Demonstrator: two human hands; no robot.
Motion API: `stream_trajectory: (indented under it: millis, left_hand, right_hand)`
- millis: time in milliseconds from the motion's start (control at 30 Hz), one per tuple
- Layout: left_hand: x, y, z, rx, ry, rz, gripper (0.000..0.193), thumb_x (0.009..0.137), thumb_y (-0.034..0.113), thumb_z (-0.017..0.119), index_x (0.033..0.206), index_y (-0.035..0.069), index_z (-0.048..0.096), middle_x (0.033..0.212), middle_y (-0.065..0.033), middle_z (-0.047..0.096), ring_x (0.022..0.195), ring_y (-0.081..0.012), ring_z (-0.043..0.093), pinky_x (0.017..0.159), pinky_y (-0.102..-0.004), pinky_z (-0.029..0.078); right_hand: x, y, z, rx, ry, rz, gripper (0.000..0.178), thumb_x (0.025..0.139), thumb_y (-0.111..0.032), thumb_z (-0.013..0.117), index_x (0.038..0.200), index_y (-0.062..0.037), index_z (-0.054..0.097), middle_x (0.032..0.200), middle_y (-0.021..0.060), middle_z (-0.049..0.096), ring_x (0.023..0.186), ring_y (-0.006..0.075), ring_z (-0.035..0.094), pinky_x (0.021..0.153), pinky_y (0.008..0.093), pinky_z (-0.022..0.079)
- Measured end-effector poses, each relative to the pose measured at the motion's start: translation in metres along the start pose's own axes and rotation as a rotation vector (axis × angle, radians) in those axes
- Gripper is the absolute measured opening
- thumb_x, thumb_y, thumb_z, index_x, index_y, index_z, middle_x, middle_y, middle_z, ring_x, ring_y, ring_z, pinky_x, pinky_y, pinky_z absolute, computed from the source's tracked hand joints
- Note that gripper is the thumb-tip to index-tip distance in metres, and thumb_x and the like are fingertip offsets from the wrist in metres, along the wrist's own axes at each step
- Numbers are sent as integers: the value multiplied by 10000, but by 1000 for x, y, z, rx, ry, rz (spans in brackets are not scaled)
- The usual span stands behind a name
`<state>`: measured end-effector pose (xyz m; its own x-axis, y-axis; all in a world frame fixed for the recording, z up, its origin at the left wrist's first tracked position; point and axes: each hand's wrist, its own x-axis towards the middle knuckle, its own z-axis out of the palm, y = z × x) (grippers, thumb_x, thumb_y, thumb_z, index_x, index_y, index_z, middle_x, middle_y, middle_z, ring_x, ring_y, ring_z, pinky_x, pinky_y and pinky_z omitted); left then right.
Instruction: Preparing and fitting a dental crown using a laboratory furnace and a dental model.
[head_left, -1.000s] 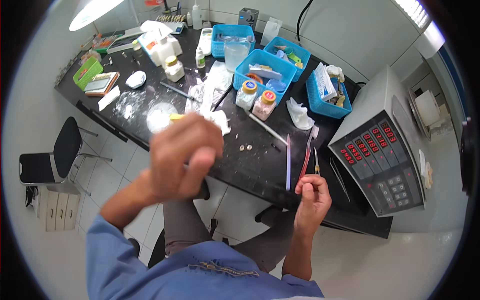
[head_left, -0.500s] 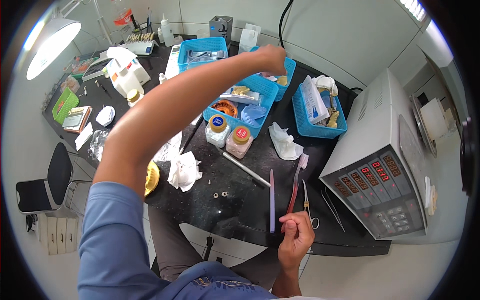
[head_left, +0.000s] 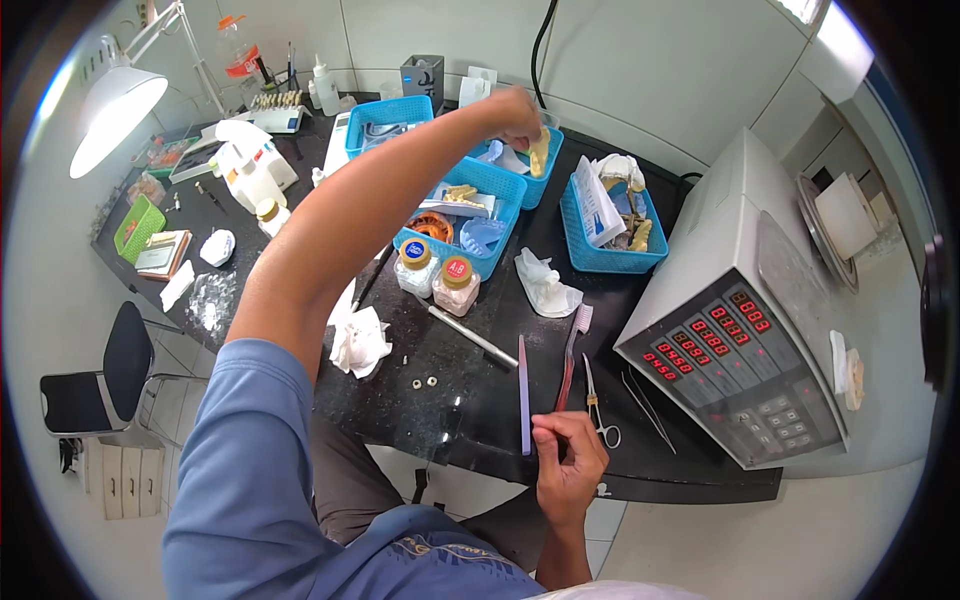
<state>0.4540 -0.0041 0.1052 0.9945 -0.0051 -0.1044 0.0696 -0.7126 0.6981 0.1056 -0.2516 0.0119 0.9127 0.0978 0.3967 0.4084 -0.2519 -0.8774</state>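
My left arm stretches across the bench to the far blue basket (head_left: 540, 188). Over that basket my left hand (head_left: 515, 113) is closed on a pale yellow dental cast (head_left: 540, 153), whose lower part hangs below the fingers. Close to the front edge, my right hand (head_left: 570, 460) is pinched shut, thumb against fingers; whatever it may hold is too small to make out. Just beyond it lies a toothbrush (head_left: 569, 365) with a red handle. A lilac flat stick (head_left: 524, 395) is to its left, scissor-handled forceps (head_left: 591, 390) and tweezers (head_left: 650, 410) to its right.
Blue baskets hold casts and impressions, one (head_left: 615, 258) beside the furnace (head_left: 740, 330) at the right. Two capped jars (head_left: 457, 290), a metal rod (head_left: 475, 338), crumpled tissues (head_left: 360, 342) and small rings (head_left: 418, 384) lie mid-bench. A lamp (head_left: 120, 115) stands at left.
My left hand has raised the yellow cast from the far basket. My right hand has shifted slightly, still pinched. The whole view has moved a little.
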Motion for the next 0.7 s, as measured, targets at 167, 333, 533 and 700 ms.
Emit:
stream_trajectory:
  millis: [167,333,533,700]
  left_hand:
    - [-40,17,-25,-331,109,160,261,821,128,746,1050,27,673,990,-98,699,944,-188,677,826,-306,575]
    - [-117,45,-32,-621,16,224,340,964,214,453,1112,-86,513,1106,-206,634,954,-294,687,842,-348,579]
    - [-212,47,-1,-957,-34,239,340,962,177,409,1183,-53,528,1085,-156,626,989,-208,668,799,-261,566]
    - [-296,14,56,-1224,-263,171,444,1015,261,457,1356,-19,410,1142,-171,617,992,-217,656,832,-283,554]
  right_hand:
    - [-3,-3,1,-15,4,-48,132,830,18,697,956,-19,707,832,61,632,638,106,544,571,231,431]
    - [-6,6,2,36,70,22,73,872,-37,679,926,12,683,813,49,624,665,97,560,624,236,452]
    - [-3,17,0,211,86,99,90,897,2,640,976,14,681,899,19,593,649,60,525,580,201,422]
    - [5,13,-1,350,184,171,135,924,-15,614,1027,55,665,853,59,631,693,81,565,636,212,469]
